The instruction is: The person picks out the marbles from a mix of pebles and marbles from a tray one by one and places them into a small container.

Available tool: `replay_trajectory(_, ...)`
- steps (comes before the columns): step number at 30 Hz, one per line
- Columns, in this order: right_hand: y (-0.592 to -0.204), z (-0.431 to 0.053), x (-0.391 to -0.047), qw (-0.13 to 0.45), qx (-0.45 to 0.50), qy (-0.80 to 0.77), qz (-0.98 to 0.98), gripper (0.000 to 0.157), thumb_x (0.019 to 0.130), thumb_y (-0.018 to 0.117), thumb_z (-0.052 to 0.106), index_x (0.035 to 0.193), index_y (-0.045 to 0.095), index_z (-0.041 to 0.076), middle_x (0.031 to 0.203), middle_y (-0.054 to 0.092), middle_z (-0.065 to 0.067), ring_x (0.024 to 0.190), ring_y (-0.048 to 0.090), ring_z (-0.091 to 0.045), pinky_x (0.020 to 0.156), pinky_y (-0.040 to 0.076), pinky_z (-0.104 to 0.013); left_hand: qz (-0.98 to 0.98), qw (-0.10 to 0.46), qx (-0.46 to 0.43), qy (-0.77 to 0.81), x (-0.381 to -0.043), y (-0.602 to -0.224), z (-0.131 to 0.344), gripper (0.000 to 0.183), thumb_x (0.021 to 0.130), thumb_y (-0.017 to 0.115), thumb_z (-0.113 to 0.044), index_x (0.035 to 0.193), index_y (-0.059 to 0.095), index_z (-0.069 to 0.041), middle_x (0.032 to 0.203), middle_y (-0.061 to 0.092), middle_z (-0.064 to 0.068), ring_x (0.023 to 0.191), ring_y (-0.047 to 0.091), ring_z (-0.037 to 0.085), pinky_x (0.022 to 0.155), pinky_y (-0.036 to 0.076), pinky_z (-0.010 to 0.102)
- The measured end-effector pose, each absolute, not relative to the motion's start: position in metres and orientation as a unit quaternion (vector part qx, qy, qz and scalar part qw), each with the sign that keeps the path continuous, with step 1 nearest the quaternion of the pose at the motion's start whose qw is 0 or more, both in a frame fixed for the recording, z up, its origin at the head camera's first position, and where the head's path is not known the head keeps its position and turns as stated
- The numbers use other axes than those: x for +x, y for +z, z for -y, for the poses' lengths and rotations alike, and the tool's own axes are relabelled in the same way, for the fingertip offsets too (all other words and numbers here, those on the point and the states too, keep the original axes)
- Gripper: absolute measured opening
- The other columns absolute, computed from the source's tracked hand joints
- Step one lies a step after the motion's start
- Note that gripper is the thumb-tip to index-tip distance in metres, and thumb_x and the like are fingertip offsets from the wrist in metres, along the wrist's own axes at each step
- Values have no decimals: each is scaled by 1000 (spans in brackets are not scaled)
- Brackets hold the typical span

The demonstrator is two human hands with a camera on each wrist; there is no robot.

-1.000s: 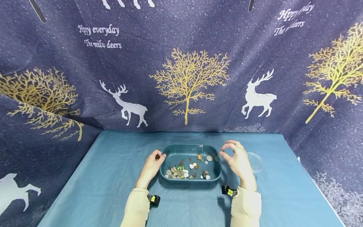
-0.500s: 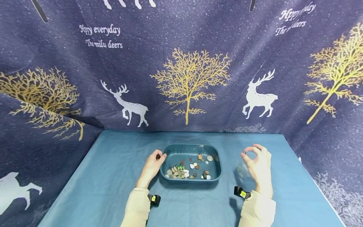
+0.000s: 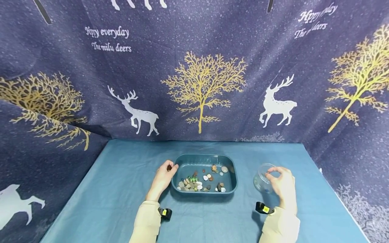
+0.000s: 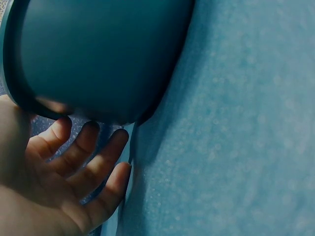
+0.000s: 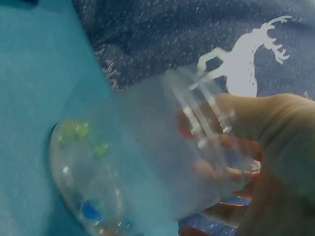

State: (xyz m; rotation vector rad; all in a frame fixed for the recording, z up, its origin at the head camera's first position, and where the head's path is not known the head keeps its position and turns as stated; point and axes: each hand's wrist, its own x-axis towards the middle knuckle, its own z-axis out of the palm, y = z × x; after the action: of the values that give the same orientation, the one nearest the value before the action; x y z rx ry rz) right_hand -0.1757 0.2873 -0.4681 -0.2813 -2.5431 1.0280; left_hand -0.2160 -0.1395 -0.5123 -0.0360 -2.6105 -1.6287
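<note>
My left hand (image 3: 163,176) grips the left rim of a dark teal rectangular tray (image 3: 204,193), thumb over the edge. In the left wrist view its fingers (image 4: 98,169) curl beside the tray's outer wall (image 4: 103,54). Several pebbles (image 3: 191,185) and glassy green pieces lie in the tray, mostly toward its front left. My right hand (image 3: 283,185) is at the mouth of a clear jar (image 3: 260,182). Seen through the jar's wall (image 5: 142,147), its fingertips pinch a small red stone (image 5: 187,132) just within the rim. Green beads (image 5: 74,129) and a blue bead (image 5: 91,210) lie at the jar's bottom.
A blue cloth (image 3: 121,209) covers the table. Behind and at both sides hangs a dark blue curtain (image 3: 170,37) with deer and trees. The jar stands to the right of the tray, with cloth between them.
My right hand has gone from beside the tray's right rim rightward to the jar's mouth, then lowered its fingertips into it. My left hand has stayed on the tray's rim.
</note>
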Motion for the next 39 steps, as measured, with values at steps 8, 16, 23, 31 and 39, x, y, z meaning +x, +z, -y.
replay_trajectory(8, -473, -292, -173, 103, -167, 384, 902, 22, 87, 71, 21, 102, 70, 5, 124, 59, -25, 110, 54, -44, 87, 41, -52, 847, 30, -13, -530, -216, -512, 139, 23, 99, 59, -29, 89, 48, -12, 74, 43, 3, 62, 41, 18, 61, 35, 32)
replay_trajectory(16, -473, -287, -172, 94, -185, 404, 891, 28, 87, 72, 25, 105, 69, 4, 123, 60, -26, 107, 55, -43, 85, 42, -52, 846, 31, -11, -532, -216, -512, 139, 22, 99, 60, -28, 88, 49, -12, 74, 44, 3, 62, 42, 18, 61, 35, 32)
replay_trajectory(23, -463, -286, -170, 80, -187, 409, 890, 39, 92, 66, 28, 121, 64, 3, 136, 50, -28, 123, 45, -49, 97, 35, -58, 847, 31, -10, -531, -215, -511, 139, 21, 99, 60, -27, 89, 49, -12, 76, 45, 3, 63, 42, 19, 62, 36, 33)
replay_trajectory(31, -433, -281, -159, 141, -194, 407, 882, 41, 94, 63, 31, 125, 61, 5, 139, 49, -24, 128, 41, -47, 100, 32, -59, 849, 26, -7, -528, -214, -511, 137, 22, 99, 60, -29, 89, 50, -12, 76, 46, 3, 64, 43, 18, 62, 36, 33)
replay_trajectory(39, -416, -253, -166, 253, -112, 411, 869, 29, 93, 67, 23, 116, 67, 6, 125, 60, -19, 117, 53, -34, 92, 41, -44, 848, 30, -10, -529, -217, -514, 138, 22, 99, 59, -30, 88, 50, -13, 75, 47, 3, 62, 43, 18, 60, 36, 32)
